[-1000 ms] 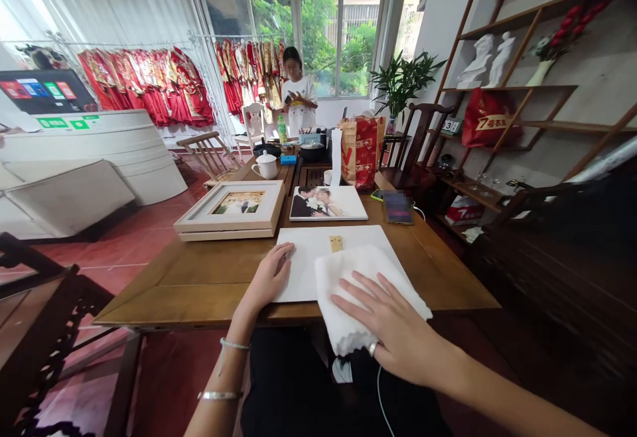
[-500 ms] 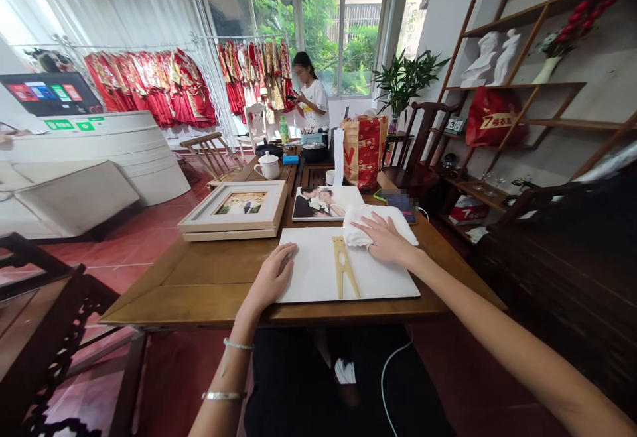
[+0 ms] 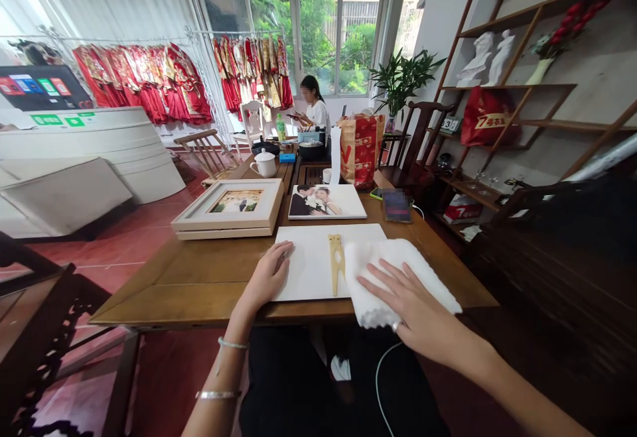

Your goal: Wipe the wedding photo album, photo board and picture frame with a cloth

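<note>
A white board (image 3: 311, 264) lies flat at the near edge of the wooden table (image 3: 209, 278), with a tan wooden stand piece (image 3: 336, 261) on its back. My left hand (image 3: 267, 276) rests on the board's left edge, fingers curled. My right hand (image 3: 408, 301) lies flat, fingers spread, on a white cloth (image 3: 398, 271) that covers the board's right near corner.
Behind the board lie a framed photo (image 3: 231, 205), a photo print (image 3: 326, 201) and a phone (image 3: 397, 205). A teapot (image 3: 263, 164) and a red bag (image 3: 362, 148) stand farther back. A person (image 3: 313, 113) sits at the far end. Shelves (image 3: 522, 92) line the right wall.
My right hand has drawn the cloth from the board's far right corner back to its near right corner. My left hand has stayed put. The person at the far end has sat down.
</note>
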`<action>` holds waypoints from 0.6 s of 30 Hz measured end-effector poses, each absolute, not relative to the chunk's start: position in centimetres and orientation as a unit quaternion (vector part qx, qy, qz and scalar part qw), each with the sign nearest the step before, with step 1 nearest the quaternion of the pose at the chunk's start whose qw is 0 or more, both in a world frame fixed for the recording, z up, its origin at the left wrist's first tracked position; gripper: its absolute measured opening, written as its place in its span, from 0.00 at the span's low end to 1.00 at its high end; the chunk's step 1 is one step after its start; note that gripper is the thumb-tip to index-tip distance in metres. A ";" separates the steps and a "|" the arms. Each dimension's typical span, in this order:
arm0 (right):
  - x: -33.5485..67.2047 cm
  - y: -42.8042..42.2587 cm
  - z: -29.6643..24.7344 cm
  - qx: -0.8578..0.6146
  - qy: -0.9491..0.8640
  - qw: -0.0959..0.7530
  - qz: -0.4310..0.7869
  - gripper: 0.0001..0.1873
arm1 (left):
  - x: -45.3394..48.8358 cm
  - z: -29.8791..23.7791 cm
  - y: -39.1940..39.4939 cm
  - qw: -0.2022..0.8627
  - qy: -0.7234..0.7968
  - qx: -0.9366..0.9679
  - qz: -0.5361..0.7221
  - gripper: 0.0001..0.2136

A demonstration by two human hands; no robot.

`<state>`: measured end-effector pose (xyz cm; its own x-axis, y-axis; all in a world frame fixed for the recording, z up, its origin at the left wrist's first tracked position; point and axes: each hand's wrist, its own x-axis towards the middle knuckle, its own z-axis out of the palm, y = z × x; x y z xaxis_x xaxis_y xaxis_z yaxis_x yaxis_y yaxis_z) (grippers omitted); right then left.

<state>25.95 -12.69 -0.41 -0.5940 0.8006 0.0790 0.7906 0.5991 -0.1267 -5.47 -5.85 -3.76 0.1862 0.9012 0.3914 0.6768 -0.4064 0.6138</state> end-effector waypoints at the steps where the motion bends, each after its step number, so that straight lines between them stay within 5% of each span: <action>1: 26.3 -13.6 -0.3 -0.439 -0.895 0.064 0.046 0.52 | -5.5 -3.8 -5.9 0.154 0.523 0.755 0.365 0.17; 18: 26.0 1.1 -0.6 -0.480 -0.874 0.064 0.041 0.41 | -5.6 -3.7 -5.8 0.155 0.517 0.759 0.364 0.16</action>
